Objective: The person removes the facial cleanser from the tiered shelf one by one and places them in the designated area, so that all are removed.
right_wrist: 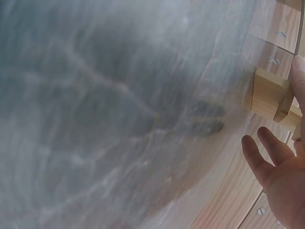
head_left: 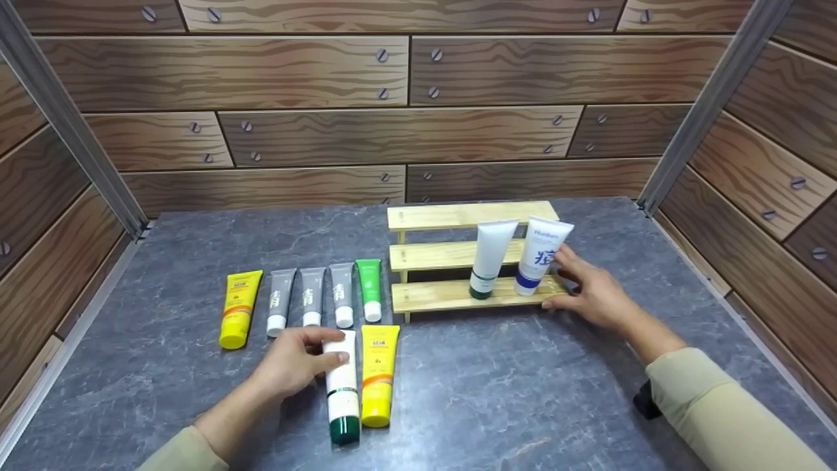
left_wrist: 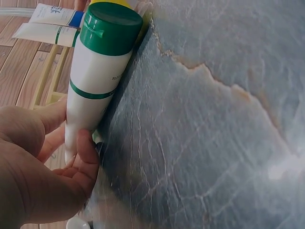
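Observation:
With fingers and thumb, my left hand grips the upper part of a white tube with a dark green cap, whose cap end points toward me. Close to its right lies a yellow tube. At the right end of a tiered wooden stand, my right hand has its thumb by the bottom step, and its fingers spread apart in the right wrist view. A white tube with a blue cap stands cap down on that step beside those fingers. Left of it stands another white, green-capped tube.
Left of the stand lies a row: a yellow tube, several grey tubes with white caps and a green tube. Wood-patterned walls with metal corner posts enclose the dark marbled table.

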A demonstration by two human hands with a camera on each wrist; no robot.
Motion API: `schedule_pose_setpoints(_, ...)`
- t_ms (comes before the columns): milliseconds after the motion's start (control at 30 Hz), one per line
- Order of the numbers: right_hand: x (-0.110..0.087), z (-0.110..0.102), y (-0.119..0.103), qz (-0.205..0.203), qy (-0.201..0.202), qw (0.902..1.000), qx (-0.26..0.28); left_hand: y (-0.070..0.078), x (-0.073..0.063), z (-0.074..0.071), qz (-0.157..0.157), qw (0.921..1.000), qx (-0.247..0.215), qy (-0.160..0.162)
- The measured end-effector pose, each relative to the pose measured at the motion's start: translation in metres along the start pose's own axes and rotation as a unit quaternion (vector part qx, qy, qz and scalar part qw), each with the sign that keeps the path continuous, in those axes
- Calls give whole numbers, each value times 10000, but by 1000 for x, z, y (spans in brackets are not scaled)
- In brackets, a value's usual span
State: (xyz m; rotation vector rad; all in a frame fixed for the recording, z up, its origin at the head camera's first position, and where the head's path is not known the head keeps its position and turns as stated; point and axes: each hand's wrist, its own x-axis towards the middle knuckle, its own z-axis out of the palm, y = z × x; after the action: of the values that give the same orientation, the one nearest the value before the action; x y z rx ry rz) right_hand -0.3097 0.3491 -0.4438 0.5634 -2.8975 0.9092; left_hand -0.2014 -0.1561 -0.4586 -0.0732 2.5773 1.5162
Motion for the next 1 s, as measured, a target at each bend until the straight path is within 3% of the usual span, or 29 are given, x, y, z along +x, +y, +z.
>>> schedule_pose_setpoints(200,0,0,0,21,-11,10000,-2,-1,-1,0,76,9999,-110,-7)
schedule_pose_setpoints(400,1,0,1,25,-37,10000,74,-1,-2,-2,-59,9998,159,86)
schedule_pose_setpoints(667,1,2,2,-237,92,9996,119,-4,-1,-3,55,9998,118,180)
schedule_pose_setpoints(1000,1,1,2,-95,45,9999,-14,-4,-3,-6,-63,9998,29,169)
